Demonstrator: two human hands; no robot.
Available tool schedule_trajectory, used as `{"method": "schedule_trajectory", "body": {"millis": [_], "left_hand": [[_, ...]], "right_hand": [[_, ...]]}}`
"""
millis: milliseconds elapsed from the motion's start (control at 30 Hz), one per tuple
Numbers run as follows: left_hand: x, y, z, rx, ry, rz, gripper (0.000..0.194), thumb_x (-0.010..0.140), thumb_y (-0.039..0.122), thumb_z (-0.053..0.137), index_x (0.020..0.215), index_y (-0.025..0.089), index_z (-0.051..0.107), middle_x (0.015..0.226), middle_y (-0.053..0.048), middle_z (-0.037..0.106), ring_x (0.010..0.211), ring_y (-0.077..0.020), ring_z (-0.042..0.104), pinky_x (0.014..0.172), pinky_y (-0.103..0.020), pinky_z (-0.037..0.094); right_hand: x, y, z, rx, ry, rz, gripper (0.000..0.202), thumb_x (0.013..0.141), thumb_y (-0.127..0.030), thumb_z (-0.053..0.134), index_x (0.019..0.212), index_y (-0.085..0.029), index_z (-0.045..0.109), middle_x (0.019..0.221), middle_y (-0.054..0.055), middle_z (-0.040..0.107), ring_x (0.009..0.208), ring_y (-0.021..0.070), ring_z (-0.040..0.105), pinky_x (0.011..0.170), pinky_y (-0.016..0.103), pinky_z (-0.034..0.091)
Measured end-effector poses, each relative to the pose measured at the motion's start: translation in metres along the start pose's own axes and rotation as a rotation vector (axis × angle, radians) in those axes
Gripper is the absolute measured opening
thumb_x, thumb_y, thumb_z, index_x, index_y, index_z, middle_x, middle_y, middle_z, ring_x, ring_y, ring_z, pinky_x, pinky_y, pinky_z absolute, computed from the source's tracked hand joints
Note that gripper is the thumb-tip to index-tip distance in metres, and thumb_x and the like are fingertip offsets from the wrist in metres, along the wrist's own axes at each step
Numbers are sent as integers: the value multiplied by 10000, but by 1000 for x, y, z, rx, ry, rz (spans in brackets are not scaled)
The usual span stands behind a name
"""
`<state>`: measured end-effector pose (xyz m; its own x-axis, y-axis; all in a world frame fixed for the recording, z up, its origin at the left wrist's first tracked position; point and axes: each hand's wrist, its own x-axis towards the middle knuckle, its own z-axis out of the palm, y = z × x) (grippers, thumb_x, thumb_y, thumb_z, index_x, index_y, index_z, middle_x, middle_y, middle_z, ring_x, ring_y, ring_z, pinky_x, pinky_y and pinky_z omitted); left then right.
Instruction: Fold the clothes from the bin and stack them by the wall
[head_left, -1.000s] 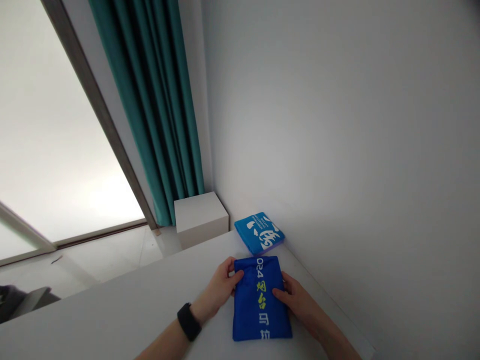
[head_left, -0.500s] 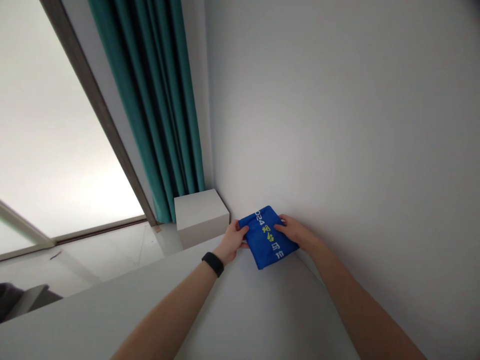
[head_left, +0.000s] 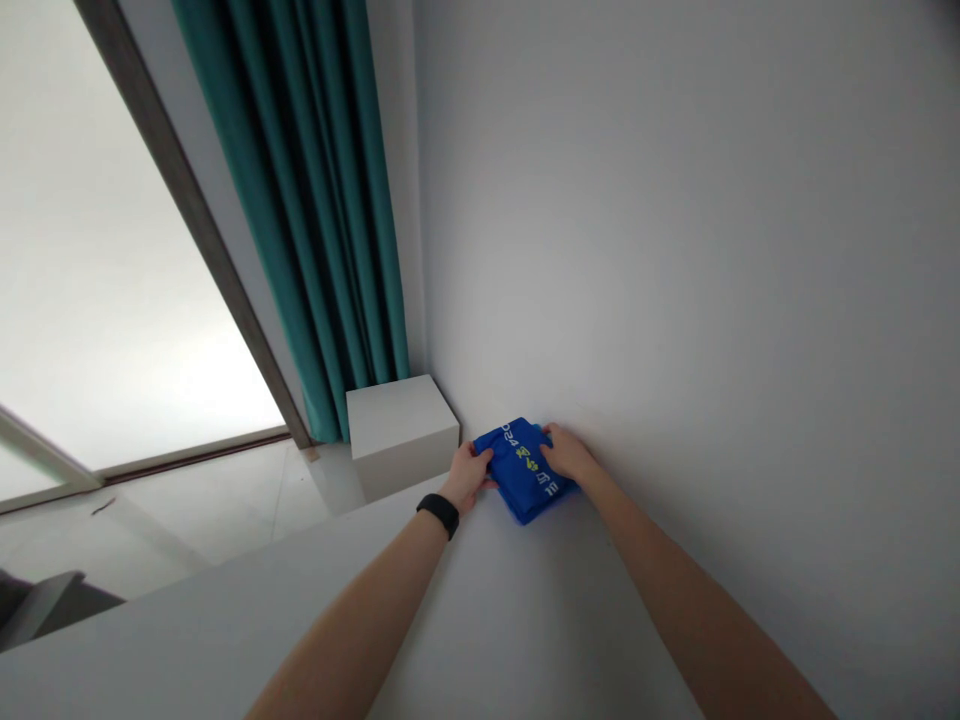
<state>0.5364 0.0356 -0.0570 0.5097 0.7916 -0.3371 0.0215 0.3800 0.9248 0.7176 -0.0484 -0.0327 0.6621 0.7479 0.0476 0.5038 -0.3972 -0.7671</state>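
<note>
Folded blue fabric square with white-and-yellow lettering (head_left: 517, 472) is at the smooth white tabletop's (head_left: 487, 620) far end, pinched by the left hand (head_left: 466, 476) at nine o'clock and the right hand (head_left: 568, 455) at two. Uneven release could skew it over the light-blue layer (head_left: 537, 428) peeking out at one. Beyond, at ten: a white box (head_left: 401, 425).

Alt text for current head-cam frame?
A person's left hand and right hand hold opposite sides of a folded blue cloth with white and yellow lettering, at the far end of a white table beside a wall. Beyond are a white box and teal curtain.
</note>
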Motion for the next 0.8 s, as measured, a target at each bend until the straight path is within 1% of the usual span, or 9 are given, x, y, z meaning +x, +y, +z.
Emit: {"method": "schedule_trajectory", "body": {"millis": [133,233,333,433,567,700,800], "left_hand": [[0,0,0,9,-8,11,216,875,248,662,1031,148,550,846,-55,651,640,-138,623,540,-264,556],[0,0,0,16,-12,21,203,874,248,661,1014,149,551,849,-57,652,642,-139,626,537,-259,554],[1,0,0,28,-13,34,204,871,250,665,1011,149,556,841,-56,657,642,-136,627,536,-248,552],[3,2,1,46,-22,63,210,858,260,684,991,146,568,855,-63,664,641,-133,623,521,-234,542],[10,7,3,76,-41,101,205,848,286,700,955,152,586,871,-66,677,667,-133,628,535,-220,539],[13,9,1,140,-23,118,245,807,258,737,965,150,584,760,-35,650,596,-125,604,491,-206,511],[12,8,-4,182,10,138,260,809,240,727,1005,156,577,681,8,598,508,-102,555,427,-179,459]], "right_hand": [[-30,12,-6,-14,33,-7,312,710,-192,661,1022,-204,659,947,111,718,966,305,639,916,435,409],[-57,23,-10,26,54,-18,354,763,-250,599,1115,-223,628,1038,95,698,976,279,635,903,415,429],[-78,33,-11,86,88,-18,365,812,-327,519,1159,-244,591,1038,62,684,927,244,636,835,384,471],[-84,39,-8,131,137,-14,357,830,-369,464,1142,-238,578,971,54,673,857,238,628,776,377,488],[-83,40,-1,168,203,-15,329,831,-388,452,1100,-245,576,902,49,656,802,241,614,745,370,484],[-86,36,5,154,270,-14,281,814,-376,455,1030,-241,571,872,55,641,798,258,601,765,377,463],[-91,34,7,129,311,-8,248,813,-362,430,981,-235,562,904,76,641,844,271,599,800,385,450]]}}
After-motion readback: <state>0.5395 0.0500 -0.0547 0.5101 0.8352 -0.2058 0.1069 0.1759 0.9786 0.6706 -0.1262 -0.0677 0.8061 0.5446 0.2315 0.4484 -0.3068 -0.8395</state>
